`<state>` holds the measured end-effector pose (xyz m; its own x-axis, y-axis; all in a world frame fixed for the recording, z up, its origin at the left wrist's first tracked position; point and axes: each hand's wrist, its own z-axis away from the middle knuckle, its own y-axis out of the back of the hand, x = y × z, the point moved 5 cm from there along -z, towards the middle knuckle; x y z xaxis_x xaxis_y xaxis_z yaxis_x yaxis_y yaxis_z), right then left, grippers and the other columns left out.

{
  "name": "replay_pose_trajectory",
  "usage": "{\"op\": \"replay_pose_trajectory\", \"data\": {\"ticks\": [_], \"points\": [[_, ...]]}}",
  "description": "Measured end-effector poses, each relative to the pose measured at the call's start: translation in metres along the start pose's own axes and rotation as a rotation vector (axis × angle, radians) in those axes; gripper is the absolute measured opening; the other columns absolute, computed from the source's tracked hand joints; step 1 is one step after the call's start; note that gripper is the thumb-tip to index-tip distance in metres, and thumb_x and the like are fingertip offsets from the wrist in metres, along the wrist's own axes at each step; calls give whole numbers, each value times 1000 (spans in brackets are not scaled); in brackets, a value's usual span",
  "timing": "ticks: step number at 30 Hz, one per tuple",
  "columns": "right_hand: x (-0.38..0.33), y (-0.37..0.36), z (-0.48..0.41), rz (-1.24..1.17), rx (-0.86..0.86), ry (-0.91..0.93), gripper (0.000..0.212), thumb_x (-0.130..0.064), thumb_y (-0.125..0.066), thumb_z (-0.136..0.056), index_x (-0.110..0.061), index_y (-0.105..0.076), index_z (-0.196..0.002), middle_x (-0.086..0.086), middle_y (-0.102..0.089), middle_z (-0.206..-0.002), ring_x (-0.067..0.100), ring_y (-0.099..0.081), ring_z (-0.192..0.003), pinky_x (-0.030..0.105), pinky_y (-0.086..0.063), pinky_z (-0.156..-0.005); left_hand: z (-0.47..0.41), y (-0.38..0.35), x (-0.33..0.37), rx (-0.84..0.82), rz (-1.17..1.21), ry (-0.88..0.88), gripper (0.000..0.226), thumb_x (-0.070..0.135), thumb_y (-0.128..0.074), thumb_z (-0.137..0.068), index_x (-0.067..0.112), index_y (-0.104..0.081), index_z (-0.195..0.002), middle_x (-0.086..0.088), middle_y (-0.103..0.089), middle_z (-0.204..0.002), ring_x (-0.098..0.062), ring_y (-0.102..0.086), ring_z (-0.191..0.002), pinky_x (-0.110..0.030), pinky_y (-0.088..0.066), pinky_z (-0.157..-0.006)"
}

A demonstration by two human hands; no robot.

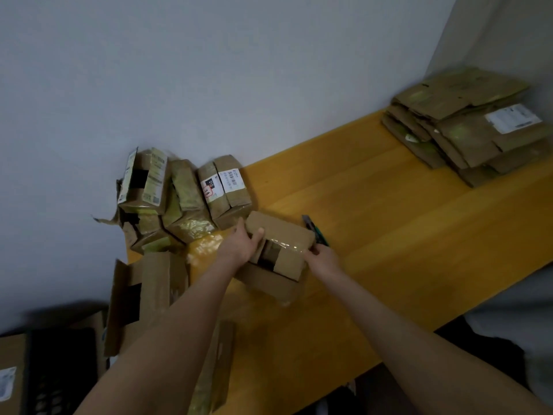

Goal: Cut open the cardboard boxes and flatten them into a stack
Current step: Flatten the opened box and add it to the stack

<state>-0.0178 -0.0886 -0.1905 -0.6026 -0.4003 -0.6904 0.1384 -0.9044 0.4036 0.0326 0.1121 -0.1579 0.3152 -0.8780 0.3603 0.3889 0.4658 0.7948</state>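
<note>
Pale grey walls (209, 70) meet in a corner behind a yellow wooden desk (389, 235) with a smooth, slightly glossy top. Near its middle sits the box in hand (281, 232), a small brown cardboard carton with soft, rounded corners. A strip of clear, shiny tape (285, 245) crosses its top, and a dark gap shows where the flaps part.

The left hand (239, 245) grips the box's far left edge, thumb over the top and fingers behind, probably to steady it against the pull of a blade. The right hand (324, 259) lies at the box's right edge. Its fingers appear curled round the lower end of a utility knife (314, 230) with a dark green handle, whose tip points away from the person along the side of the box.

A pile of taped boxes (185, 199) leans against the wall to the left, within easy reach; some bear white labels with barcodes. In the far right corner, well apart from the work, lies the flattened stack (466, 130) of creased, matte sheets fanned unevenly. Opened cartons (149, 289) hang over the desk's near left edge.
</note>
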Motion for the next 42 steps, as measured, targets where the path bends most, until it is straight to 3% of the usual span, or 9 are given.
{"op": "replay_pose_trajectory", "data": {"ticks": [4, 6, 9, 12, 20, 26, 28, 33, 42], "points": [[-17, 1, -14, 58, -80, 62, 49, -31, -40, -102, -14, -35, -148, 6, -39, -148, 27, -43, -130, 40, -40, -102, 14, 1, -23, 7, 27, 134, 81, 60, -33, -97, 4, -13, -152, -24, -43, -144, -40, -48, -126, -44, -42, -101], [-19, 11, -21, 127, 18, 74, 45, -31, -44, -101, -15, -42, -143, 7, -47, -143, 28, -48, -124, 41, -44, -100, 22, 11, -23, 94, -68, 113, 83, 61, -34, -95, 8, -10, -153, -21, -32, -151, -39, -40, -133, -47, -39, -102], [-8, 33, -26, 441, 203, 54, 42, -35, -51, -97, -19, -48, -136, 8, -53, -132, 29, -52, -116, 41, -49, -93, 24, 32, 6, 308, -216, -239, 74, 54, -49, -93, 17, -23, -151, -10, -34, -152, -29, -37, -137, -44, -40, -106], [6, 38, -31, 655, 175, 1, 49, -43, -54, -94, -20, -44, -136, 7, -48, -134, 28, -44, -122, 40, -48, -93, 15, 20, 35, 128, -329, -449, 75, 53, -56, -90, 25, -24, -152, -4, -34, -153, -24, -34, -139, -46, -32, -113], [18, 30, -41, 686, 110, -40, 34, -33, -54, -95, -14, -50, -123, 9, -57, -118, 27, -58, -105, 34, -47, -70, -1, -1, 43, 48, -463, -326, 74, 40, -65, -88, 31, -26, -151, -3, -43, -142, -27, -45, -127, -41, -48, -98], [30, 41, -23, 165, 95, 3, 46, -31, -45, -101, -9, -38, -140, 12, -54, -130, 31, -56, -113, 43, -52, -87, 0, -5, 53, -42, -345, -239, 78, 41, -74, -81, 22, -37, -147, -10, -41, -146, -31, -42, -132, -42, -40, -105], [39, 47, -7, 197, 109, 99, 50, -38, -44, -100, -16, -35, -144, 9, -56, -129, 29, -58, -112, 44, -52, -88, 2, -6, 53, -21, -331, -216, 76, 39, -75, -80, 23, -40, -145, -9, -43, -143, -31, -43, -129, -47, -41, -105], [51, 50, 21, 343, 113, 234, 46, -44, -45, -97, -26, -44, -140, -4, -63, -95, 14, -60, -74, 28, -51, -55, 8, -9, 51, 32, -309, -159, 72, 37, -74, -81, 22, -41, -143, -6, -45, -140, -32, -46, -127, -52, -42, -102], [30, 58, 30, 422, 92, 318, 52, -45, -46, -97, -30, -38, -146, -3, -66, -117, 15, -63, -86, 25, -47, -56, 12, -13, 45, 77, -285, -119, 71, 37, -76, -79, 21, -44, -141, -7, -44, -143, -32, -46, -127, -52, -43, -101]]}}
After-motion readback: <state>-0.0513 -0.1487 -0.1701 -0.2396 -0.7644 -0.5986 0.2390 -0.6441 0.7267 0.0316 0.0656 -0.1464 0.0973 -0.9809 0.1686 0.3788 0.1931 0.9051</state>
